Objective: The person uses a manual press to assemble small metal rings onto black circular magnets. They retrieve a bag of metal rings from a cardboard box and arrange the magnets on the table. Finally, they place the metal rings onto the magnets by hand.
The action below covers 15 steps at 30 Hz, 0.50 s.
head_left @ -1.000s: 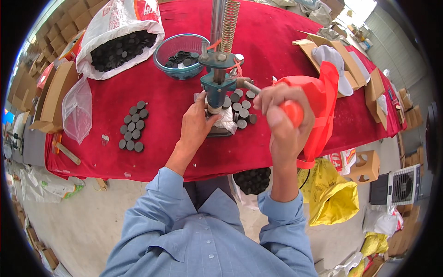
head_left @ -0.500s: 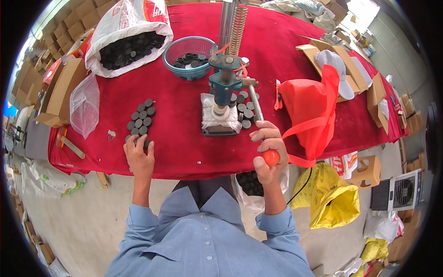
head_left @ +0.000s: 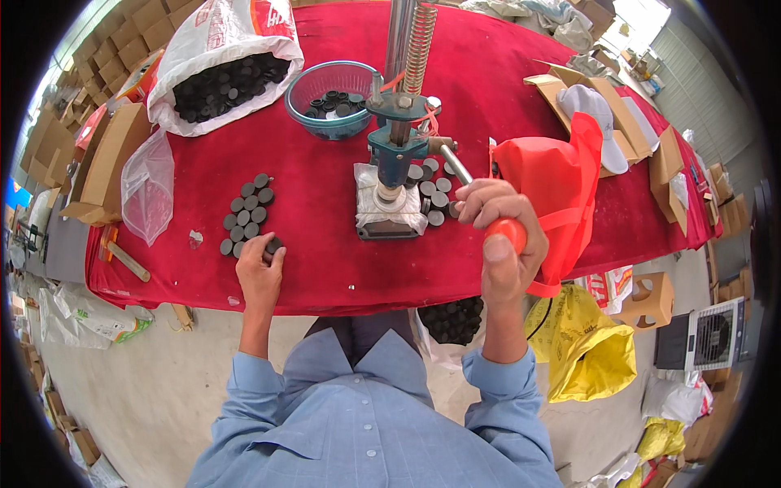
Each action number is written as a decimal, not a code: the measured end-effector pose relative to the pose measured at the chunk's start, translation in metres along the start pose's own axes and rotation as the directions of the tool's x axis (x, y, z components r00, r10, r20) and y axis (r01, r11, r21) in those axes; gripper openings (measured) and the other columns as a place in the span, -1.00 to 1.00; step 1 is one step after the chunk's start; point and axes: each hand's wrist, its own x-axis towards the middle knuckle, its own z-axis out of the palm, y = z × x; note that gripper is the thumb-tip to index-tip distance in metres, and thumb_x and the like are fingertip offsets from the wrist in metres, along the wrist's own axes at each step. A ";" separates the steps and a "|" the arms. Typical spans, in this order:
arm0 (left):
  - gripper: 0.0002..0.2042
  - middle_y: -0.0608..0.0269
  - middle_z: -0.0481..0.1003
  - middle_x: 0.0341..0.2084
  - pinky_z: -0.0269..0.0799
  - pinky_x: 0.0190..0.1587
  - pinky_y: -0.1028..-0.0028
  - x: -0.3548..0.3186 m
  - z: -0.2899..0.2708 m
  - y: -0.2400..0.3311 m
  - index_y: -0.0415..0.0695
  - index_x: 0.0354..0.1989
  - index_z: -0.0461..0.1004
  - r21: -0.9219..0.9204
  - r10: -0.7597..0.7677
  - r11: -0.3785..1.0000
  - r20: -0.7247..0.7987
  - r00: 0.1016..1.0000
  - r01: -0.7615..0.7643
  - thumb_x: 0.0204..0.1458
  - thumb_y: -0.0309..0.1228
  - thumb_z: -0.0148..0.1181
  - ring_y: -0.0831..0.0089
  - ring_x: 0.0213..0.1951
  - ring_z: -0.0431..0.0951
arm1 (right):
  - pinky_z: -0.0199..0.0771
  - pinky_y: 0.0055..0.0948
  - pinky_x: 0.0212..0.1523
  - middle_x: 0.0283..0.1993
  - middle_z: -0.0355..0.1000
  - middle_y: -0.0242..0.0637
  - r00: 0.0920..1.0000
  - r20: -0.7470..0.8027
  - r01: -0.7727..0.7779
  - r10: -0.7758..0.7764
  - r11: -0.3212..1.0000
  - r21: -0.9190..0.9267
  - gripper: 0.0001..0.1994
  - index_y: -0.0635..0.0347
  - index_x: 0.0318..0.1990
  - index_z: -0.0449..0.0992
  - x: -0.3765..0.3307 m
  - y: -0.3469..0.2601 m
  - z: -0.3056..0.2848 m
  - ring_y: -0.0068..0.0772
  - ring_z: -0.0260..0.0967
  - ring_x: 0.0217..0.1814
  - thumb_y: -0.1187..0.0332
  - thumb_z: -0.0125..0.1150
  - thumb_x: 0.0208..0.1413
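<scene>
My right hand (head_left: pixel 511 267) is closed around the red ball knob (head_left: pixel 506 233) at the end of a metal lever (head_left: pixel 457 165). That lever belongs to a green bench press (head_left: pixel 397 149), whose ram comes down over a base wrapped in white cloth (head_left: pixel 367 213); what lies under the ram is hidden. To the left, my left hand (head_left: pixel 259 268) pinches a black round cap (head_left: pixel 274 245) between thumb and fingers, close to the tabletop. Beside it lies a cluster of similar black caps (head_left: pixel 244 217). More dark caps (head_left: pixel 440 199) are gathered just right of the press base.
A blue-green basket (head_left: pixel 301 89) and a white sack (head_left: pixel 167 102) hold more black caps at the back. Right of the press stands a red bag (head_left: pixel 533 175). A hammer (head_left: pixel 128 260) lies at the left edge of the red-covered table (head_left: pixel 325 276). Below the front edge is an open sack of caps (head_left: pixel 450 322).
My right hand has brought the lever knob rightward and toward me. My left hand has shifted slightly right, with one cap now apart from the cluster between its fingers.
</scene>
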 end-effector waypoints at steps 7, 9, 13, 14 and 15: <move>-0.42 0.06 0.66 -0.20 0.58 -0.30 0.35 0.037 0.068 0.079 -0.23 0.18 0.50 -0.268 0.136 0.958 0.092 0.987 -0.107 -0.07 -0.47 0.55 0.35 -0.42 0.62 | 0.52 -0.39 -0.06 -0.38 0.49 -0.29 0.992 -0.020 -0.121 0.122 0.992 0.035 -0.69 0.31 -0.29 0.51 0.056 -0.010 0.004 -0.49 0.46 -0.24 0.18 0.28 0.27; -0.40 0.06 0.66 -0.20 0.59 -0.30 0.33 0.047 0.092 0.100 -0.24 0.20 0.47 -0.324 0.164 0.940 0.151 0.975 -0.108 -0.07 -0.47 0.55 0.32 -0.40 0.64 | 0.52 -0.46 -0.16 -0.39 0.51 -0.32 0.987 -0.029 -0.156 0.158 0.986 0.058 -0.69 0.31 -0.28 0.53 0.066 -0.013 0.005 -0.56 0.46 -0.30 0.18 0.27 0.29; -0.35 0.06 0.67 -0.21 0.59 -0.32 0.41 0.058 0.120 0.118 -0.20 0.23 0.43 -0.316 0.266 0.924 0.121 0.956 -0.217 -0.10 -0.51 0.58 0.38 -0.39 0.66 | 0.51 -0.47 -0.19 -0.38 0.54 -0.30 0.984 -0.042 -0.168 0.171 0.983 0.073 -0.69 0.31 -0.28 0.53 0.065 -0.012 0.006 -0.58 0.45 -0.32 0.18 0.28 0.28; -0.35 0.05 0.67 -0.21 0.59 -0.33 0.40 0.059 0.124 0.120 -0.21 0.22 0.43 -0.317 0.278 0.920 0.111 0.954 -0.232 -0.11 -0.51 0.58 0.37 -0.39 0.66 | 0.50 -0.48 -0.20 -0.38 0.55 -0.31 0.985 -0.042 -0.161 0.165 0.984 0.080 -0.69 0.31 -0.28 0.53 0.065 -0.011 0.006 -0.58 0.44 -0.32 0.17 0.29 0.28; -0.35 0.05 0.67 -0.21 0.59 -0.33 0.39 0.060 0.128 0.122 -0.21 0.22 0.43 -0.319 0.293 0.915 0.099 0.951 -0.248 -0.11 -0.50 0.58 0.36 -0.39 0.66 | 0.50 -0.49 -0.21 -0.37 0.55 -0.31 0.987 -0.041 -0.152 0.155 0.985 0.087 -0.69 0.31 -0.28 0.53 0.065 -0.011 0.006 -0.59 0.44 -0.33 0.17 0.29 0.27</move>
